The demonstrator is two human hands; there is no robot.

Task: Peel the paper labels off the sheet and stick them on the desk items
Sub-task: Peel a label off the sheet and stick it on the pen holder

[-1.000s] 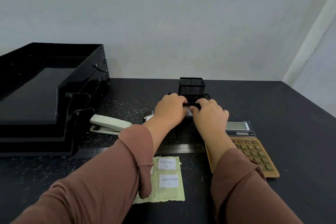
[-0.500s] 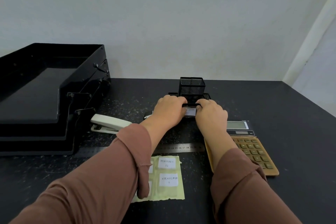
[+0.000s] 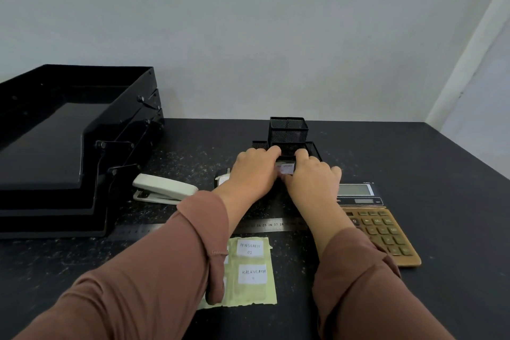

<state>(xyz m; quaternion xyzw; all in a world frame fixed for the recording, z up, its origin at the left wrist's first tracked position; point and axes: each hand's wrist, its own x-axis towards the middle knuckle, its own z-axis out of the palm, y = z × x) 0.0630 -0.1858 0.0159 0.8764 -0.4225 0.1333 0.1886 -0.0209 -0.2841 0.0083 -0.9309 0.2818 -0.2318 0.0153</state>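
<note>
At the centre of the desk [image 3: 414, 163], on the low front wall of the mesh organiser [image 3: 288, 131]: one white label [image 3: 287, 169], apparently being pressed home. Left hand [image 3: 254, 171] and right hand [image 3: 311, 178] sit close together, fingers curled over the organiser's rim, flanking the label; thumbs hidden. Backing sheet [image 3: 248, 295], nearer: PENGGARIS label [image 3: 249, 248] and KALKULATOR label [image 3: 252, 274] unpeeled. Ruler [image 3: 265, 225] and calculator [image 3: 386, 234] show no label.

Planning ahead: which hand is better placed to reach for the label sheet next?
Probably the left hand: its sleeve overlaps the label sheet, so drawing straight back lands there. The right hand has its forearm over the calculator, beside the sheet.
</note>
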